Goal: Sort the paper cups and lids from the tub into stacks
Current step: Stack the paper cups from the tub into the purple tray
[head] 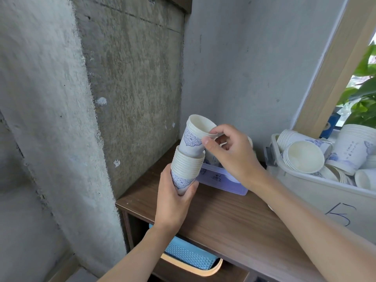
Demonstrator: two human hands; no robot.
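My left hand (pixel 176 197) wraps round the bottom of a stack (pixel 186 166) of paper cups, held above the shelf (pixel 223 218). My right hand (pixel 231 154) pinches the rim of a smaller nest (pixel 194 137) of cups, tilted, its base sitting in the stack's top. The tub (pixel 305 190) stands on the shelf at my right, with loose cups (pixel 304 156) lying in it. A clear box (pixel 223 183) sits behind my hands.

Rough grey concrete walls (pixel 132 78) meet in a corner. A wooden counter (pixel 223 216) stands below. Window (pixel 362 82) at right shows green leaves.
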